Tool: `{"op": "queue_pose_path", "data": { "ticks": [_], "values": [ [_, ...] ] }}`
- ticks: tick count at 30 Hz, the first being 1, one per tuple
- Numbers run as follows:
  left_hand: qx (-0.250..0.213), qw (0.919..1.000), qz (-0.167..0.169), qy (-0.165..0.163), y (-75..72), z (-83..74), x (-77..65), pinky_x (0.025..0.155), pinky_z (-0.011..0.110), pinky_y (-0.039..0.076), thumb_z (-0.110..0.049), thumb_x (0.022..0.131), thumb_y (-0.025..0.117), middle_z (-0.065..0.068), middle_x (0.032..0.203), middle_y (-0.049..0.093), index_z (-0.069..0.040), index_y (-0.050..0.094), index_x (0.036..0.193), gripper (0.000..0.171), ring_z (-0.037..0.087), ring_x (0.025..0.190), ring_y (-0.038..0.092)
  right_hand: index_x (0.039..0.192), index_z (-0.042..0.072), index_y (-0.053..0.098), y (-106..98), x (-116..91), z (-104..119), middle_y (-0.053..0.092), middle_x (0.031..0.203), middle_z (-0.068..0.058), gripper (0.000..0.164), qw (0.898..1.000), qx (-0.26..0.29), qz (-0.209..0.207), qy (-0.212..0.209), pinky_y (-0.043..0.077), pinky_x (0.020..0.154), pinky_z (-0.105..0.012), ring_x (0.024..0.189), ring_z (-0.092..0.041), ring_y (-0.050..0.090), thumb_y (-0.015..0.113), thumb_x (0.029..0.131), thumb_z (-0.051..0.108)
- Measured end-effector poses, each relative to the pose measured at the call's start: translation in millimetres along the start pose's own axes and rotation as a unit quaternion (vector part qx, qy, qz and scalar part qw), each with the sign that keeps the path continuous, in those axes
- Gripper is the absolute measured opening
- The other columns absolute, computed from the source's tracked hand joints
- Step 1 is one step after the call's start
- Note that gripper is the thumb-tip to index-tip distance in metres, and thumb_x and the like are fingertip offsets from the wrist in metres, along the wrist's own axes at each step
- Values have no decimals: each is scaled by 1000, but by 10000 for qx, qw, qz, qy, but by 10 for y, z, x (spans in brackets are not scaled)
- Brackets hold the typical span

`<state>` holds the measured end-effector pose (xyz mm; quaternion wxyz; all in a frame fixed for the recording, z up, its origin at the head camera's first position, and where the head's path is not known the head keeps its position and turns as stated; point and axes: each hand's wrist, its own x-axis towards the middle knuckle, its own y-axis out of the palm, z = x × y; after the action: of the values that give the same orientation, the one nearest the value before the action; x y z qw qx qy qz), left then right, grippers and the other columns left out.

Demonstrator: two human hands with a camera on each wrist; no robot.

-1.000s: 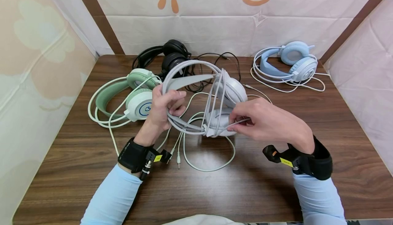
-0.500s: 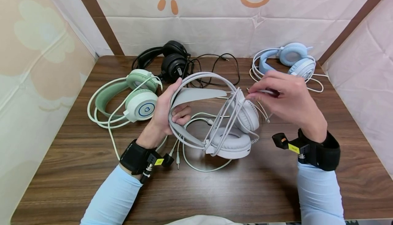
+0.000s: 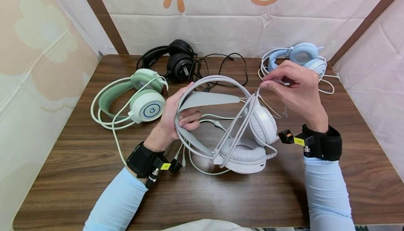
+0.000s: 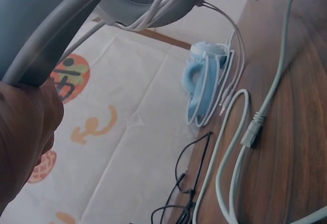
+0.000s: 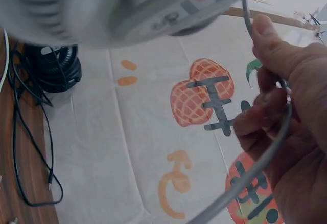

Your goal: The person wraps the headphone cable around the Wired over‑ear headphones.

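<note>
My left hand [image 3: 180,115] grips the headband of a light grey headset [image 3: 247,150], fingers curled round it from the left. The headset hangs tilted above the table, its two ear cups toward the right. Several turns of its grey cable [image 3: 238,129] run across between the headband ends. My right hand [image 3: 296,87], above and right of the ear cups, pinches the cable between thumb and forefinger. The same cable [image 5: 265,157] passes across the palm in the right wrist view. A cable end with a plug [image 4: 225,104] dangles below the headset in the left wrist view.
A green-and-white headset [image 3: 146,108] lies left of my left hand, its pale cable [image 3: 208,173] looping under the grey headset. Behind are a black headset [image 3: 180,66] with a loose black cable [image 3: 244,69] and, at the back right, a light blue headset [image 3: 304,54]. Fabric walls [image 3: 202,31] border the table.
My right hand has drawn the cable up and away to the right. The grey headset has turned and shifted slightly right, its ear cups now tilting toward me. The left hand keeps its hold.
</note>
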<state>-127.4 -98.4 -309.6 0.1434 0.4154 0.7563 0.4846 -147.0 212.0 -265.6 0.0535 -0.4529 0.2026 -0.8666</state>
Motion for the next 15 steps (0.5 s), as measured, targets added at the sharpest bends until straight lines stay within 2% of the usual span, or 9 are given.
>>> {"op": "queue_pose_path", "data": {
  "ticks": [3,5,7,11,15],
  "values": [
    [187,9997,-125,-69,2,21,14,40,20,8,-43,110,34,-3,45,19,-8,71,89,55,10,39,6,82,-5,76,25,0,-14,68,79,-1,10,9998,-55,-178,-95,34,57,-11,66,0,50,84,77,-3],
    [287,9995,-137,-65,6,29,16,40,20,8,-43,110,35,-3,46,17,-9,72,92,53,10,38,6,83,-4,76,42,0,-44,67,79,-1,10,9999,-27,-128,-78,33,56,-12,65,-1,48,84,77,-4],
    [178,9998,-40,-23,8,33,15,40,20,9,-42,110,35,-3,46,18,-8,72,94,52,10,38,7,84,-4,76,55,-7,-97,68,79,0,11,9999,71,18,88,32,55,-14,64,-2,46,83,76,-8],
    [-531,9978,371,157,-3,18,10,40,19,11,-40,110,31,-3,46,18,-3,70,93,57,9,38,13,93,-1,76,38,-51,-240,66,77,5,16,9930,237,554,1014,34,51,-18,58,-5,46,78,81,-11],
    [-1289,9879,711,482,-34,-21,-13,40,18,14,-38,111,29,-3,49,17,1,63,85,57,9,39,18,103,-2,75,-74,-110,-405,60,68,4,13,9723,224,1066,2070,37,45,-20,50,-5,47,73,90,-2]
  ]
}}
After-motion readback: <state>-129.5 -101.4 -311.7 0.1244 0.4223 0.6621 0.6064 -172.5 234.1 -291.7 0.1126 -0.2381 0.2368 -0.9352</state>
